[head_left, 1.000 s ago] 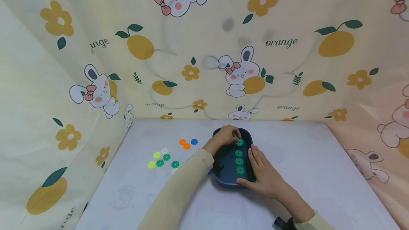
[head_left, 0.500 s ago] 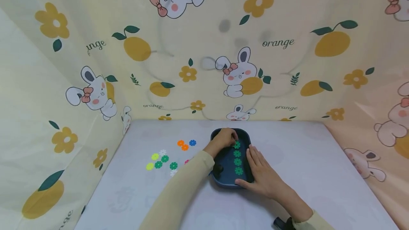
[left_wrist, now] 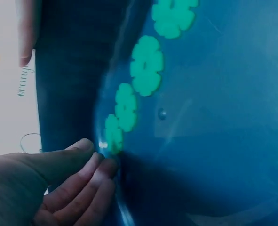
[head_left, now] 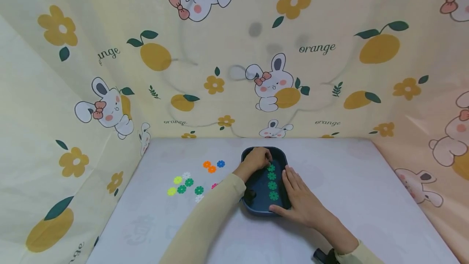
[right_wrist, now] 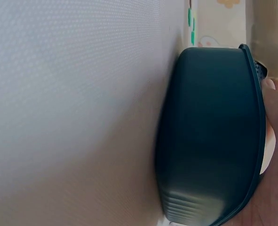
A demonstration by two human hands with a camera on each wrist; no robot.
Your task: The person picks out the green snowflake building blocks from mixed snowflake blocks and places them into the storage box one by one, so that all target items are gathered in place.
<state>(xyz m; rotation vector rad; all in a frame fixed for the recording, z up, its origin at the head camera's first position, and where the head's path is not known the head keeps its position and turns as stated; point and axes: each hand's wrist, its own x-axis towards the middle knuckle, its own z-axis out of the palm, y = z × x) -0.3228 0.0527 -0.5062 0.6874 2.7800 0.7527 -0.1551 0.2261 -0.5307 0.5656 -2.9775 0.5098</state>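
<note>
A dark blue tray (head_left: 261, 205) stands on the table, with several notched green plastic discs (head_left: 272, 185) in a line along its floor. My left hand (head_left: 255, 161) reaches inside at the far end. In the left wrist view its bunched fingertips (left_wrist: 108, 167) are at the edge of the farthest green disc (left_wrist: 113, 134); the thumb lies apart from it, and nothing shows between thumb and fingers. My right hand (head_left: 304, 203) lies with straight fingers along the tray's right side, thumb at the near rim. The right wrist view shows the tray's outer wall (right_wrist: 209, 127).
Left of the tray lie loose discs: orange (head_left: 211, 169), blue (head_left: 220, 163), yellow (head_left: 177, 179), green (head_left: 199, 190), white (head_left: 186, 175) and a pink one (head_left: 214, 185) partly behind the left sleeve. A patterned cloth (head_left: 234, 52) rises behind the white table (head_left: 329, 166).
The farthest green disc has shifted slightly toward the near end, closer to the others, with my left fingers at it. My right hand keeps its place on the tray. The head view has shifted slightly.
</note>
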